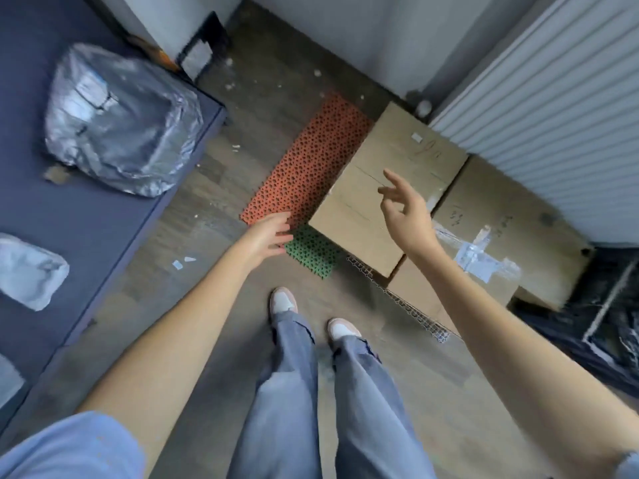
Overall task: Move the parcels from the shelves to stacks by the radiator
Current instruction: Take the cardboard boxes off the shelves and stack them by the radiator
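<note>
A cardboard box (373,188) lies on the floor beside the white radiator (553,108), partly on top of a larger taped cardboard box (501,236). My right hand (404,209) hovers above the upper box with fingers spread, holding nothing. My left hand (269,236) is stretched out over the edge of the orange perforated mat (304,171), fingers relaxed and empty. On the dark blue surface (86,229) at the left lie a big silver-grey plastic parcel (121,122) and a smaller pale plastic parcel (27,271).
A green perforated mat (314,250) pokes out below the orange one. A wire mesh panel (401,299) lies on the floor by the boxes. Black plastic-wrapped goods (594,323) sit at the right. My feet stand on the scuffed wooden floor (214,188).
</note>
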Action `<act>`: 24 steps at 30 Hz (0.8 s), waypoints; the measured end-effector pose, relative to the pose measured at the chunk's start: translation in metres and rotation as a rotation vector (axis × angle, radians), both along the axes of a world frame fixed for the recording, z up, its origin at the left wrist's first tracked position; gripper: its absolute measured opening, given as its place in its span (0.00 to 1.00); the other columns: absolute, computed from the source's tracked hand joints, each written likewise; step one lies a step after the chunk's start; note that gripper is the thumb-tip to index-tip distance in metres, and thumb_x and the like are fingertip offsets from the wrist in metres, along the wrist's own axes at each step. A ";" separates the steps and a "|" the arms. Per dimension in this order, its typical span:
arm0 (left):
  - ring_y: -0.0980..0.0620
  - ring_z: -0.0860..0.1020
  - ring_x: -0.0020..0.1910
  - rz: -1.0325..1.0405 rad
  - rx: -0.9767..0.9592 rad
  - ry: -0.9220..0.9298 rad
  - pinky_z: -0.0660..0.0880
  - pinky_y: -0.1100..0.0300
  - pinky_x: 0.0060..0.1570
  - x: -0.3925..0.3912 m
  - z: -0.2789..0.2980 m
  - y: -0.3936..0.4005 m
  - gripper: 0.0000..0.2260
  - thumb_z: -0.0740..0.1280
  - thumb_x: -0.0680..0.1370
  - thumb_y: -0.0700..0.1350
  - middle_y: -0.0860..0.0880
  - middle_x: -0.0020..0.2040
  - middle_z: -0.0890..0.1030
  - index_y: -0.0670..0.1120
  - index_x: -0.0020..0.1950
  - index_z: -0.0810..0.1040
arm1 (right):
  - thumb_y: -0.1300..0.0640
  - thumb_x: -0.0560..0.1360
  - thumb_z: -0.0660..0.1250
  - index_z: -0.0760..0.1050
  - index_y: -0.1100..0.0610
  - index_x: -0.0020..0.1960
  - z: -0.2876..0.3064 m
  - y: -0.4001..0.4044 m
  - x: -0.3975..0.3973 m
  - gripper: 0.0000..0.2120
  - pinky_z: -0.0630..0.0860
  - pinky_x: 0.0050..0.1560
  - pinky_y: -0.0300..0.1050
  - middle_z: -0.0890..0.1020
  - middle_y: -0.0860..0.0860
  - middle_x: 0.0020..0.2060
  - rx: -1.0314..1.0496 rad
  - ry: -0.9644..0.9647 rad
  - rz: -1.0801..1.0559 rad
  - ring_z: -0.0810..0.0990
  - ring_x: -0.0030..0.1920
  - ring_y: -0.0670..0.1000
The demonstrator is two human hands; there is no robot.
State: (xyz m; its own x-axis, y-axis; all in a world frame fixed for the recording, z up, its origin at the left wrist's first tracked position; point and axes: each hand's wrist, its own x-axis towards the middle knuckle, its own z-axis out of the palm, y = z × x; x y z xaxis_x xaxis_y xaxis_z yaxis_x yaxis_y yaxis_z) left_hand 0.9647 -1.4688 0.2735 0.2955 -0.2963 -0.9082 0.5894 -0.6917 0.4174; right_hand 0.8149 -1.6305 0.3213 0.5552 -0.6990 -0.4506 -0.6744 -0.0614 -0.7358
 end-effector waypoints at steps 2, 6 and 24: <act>0.45 0.74 0.58 0.020 -0.032 -0.118 0.72 0.55 0.52 0.016 0.076 0.018 0.17 0.55 0.82 0.46 0.42 0.69 0.71 0.46 0.70 0.67 | 0.65 0.77 0.57 0.66 0.54 0.71 0.065 0.010 0.016 0.22 0.68 0.59 0.38 0.79 0.54 0.60 -0.043 -0.006 0.133 0.75 0.61 0.50; 0.46 0.75 0.56 -0.039 0.028 -0.376 0.72 0.57 0.51 0.020 0.197 0.071 0.18 0.54 0.82 0.48 0.44 0.62 0.74 0.45 0.70 0.67 | 0.64 0.77 0.58 0.70 0.57 0.68 0.169 0.055 0.045 0.20 0.69 0.60 0.39 0.79 0.56 0.61 -0.129 -0.079 0.466 0.76 0.62 0.53; 0.43 0.75 0.60 0.900 0.384 -0.934 0.74 0.55 0.54 -0.295 0.529 0.677 0.18 0.56 0.82 0.48 0.43 0.60 0.74 0.42 0.69 0.68 | 0.68 0.78 0.58 0.76 0.63 0.59 0.450 0.618 0.018 0.13 0.74 0.51 0.45 0.79 0.69 0.55 -0.076 -0.700 1.803 0.78 0.52 0.66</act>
State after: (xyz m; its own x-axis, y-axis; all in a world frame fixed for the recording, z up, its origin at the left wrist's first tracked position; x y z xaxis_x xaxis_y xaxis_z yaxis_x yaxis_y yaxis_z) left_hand 0.6699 -0.7914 0.8024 0.7983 0.5505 -0.2444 0.5009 -0.3814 0.7770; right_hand 0.8334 -1.0129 0.7711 0.5725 0.8087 0.1351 0.5765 -0.2799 -0.7677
